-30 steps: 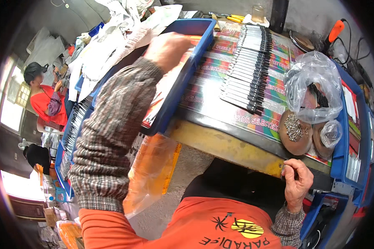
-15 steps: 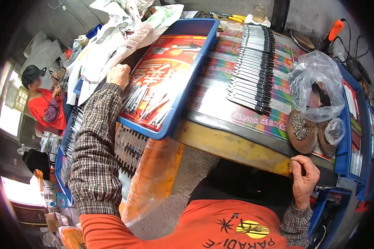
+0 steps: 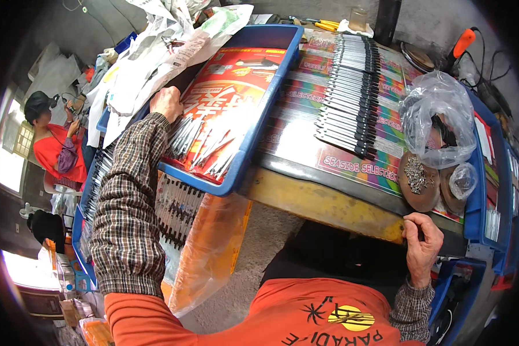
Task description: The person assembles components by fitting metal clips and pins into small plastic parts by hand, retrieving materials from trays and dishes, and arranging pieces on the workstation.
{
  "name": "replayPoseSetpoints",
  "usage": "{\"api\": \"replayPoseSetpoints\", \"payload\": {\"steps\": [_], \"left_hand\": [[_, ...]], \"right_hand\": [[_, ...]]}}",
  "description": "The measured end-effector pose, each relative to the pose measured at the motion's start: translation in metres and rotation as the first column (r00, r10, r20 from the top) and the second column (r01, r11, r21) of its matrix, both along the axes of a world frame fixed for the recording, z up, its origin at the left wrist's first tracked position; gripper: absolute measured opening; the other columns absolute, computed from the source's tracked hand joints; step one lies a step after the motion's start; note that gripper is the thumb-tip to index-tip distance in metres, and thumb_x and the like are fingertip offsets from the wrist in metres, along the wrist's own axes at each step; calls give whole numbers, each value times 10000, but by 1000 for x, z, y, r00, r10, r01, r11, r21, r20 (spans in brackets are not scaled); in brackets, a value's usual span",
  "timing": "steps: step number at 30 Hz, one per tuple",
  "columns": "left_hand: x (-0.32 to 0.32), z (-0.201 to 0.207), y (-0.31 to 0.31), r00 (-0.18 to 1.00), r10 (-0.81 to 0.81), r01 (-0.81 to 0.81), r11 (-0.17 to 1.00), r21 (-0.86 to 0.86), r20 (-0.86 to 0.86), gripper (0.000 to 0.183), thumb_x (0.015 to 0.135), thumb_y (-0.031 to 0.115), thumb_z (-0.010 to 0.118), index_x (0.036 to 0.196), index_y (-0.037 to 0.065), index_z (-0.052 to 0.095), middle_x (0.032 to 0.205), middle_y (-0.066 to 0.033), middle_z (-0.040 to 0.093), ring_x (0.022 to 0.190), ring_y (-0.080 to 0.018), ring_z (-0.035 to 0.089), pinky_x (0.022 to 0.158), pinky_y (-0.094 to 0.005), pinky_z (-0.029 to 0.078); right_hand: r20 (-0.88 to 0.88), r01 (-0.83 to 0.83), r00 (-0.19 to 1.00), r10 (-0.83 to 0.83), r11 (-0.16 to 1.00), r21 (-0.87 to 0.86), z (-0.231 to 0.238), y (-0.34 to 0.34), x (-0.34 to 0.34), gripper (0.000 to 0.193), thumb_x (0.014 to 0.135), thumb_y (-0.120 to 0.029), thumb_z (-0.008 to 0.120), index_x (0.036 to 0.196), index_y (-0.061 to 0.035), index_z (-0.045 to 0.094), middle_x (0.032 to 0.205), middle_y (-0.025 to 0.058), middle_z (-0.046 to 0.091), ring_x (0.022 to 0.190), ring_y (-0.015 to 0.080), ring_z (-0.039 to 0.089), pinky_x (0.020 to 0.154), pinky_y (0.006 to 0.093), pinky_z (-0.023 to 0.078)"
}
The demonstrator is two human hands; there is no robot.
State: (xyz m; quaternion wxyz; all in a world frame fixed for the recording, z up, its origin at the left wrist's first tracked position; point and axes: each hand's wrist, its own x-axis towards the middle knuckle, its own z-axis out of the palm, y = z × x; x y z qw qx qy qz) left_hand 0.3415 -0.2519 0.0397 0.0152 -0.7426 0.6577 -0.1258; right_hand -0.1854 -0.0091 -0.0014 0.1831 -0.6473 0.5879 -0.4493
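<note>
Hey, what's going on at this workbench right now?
A person is at the bench with their left hand at the left side of a blue tray, beside loose white rods; whether it grips anything is hidden. The right hand is by the yellow table edge, fingers curled, anything in them too small to tell. A row of black-ended rods lies on colourful printed sheets, left of a brown dish holding small metal pieces.

The left grip [image 3: 166, 104] moved left across the tray [image 3: 229, 184].
</note>
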Motion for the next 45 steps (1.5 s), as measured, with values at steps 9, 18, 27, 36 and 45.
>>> {"api": "replayPoseSetpoints", "payload": {"steps": [9,18,27,36,45], "left_hand": [[9,-13,-6,987,-148,142,985,-96,-61,167,709,160,662,815,33,641,873,-211,651,876,-398,633,730,-488,506],[82,-43,-42,924,-383,366,879,-305,6,81,828,69,580,843,31,511,786,-230,599,790,-448,574,639,-511,423],[71,-41,-34,856,-516,468,804,-368,-38,95,806,-34,591,853,1,517,778,-170,568,740,-352,582,665,-411,454],[28,-14,1,874,-463,356,815,-458,-144,75,908,67,582,963,15,574,820,-132,609,737,-234,614,690,-333,481],[-68,-1,66,722,-616,356,721,-595,-314,175,954,67,563,1091,-30,616,951,-103,664,860,-161,636,799,-273,500]], "right_hand": [[61,-27,998,27,1000,11,11,8,-6,60,830,22,640,887,18,656,780,76,652,633,130,606,571,252,473],[-217,-38,976,10,991,-126,40,23,-33,99,801,-15,687,874,-14,620,782,113,648,682,276,638,613,351,507],[-392,252,840,-374,910,-328,80,29,-121,53,823,-35,659,860,-2,640,793,134,655,701,301,643,625,365,505],[-612,463,627,-481,863,-204,86,6,-260,140,844,-144,610,856,-16,665,846,151,670,784,331,640,684,411,483],[-812,635,465,-353,772,28,63,-2,-327,254,851,-67,514,1021,-44,701,1071,181,660,1026,333,611,888,436,472]]}}
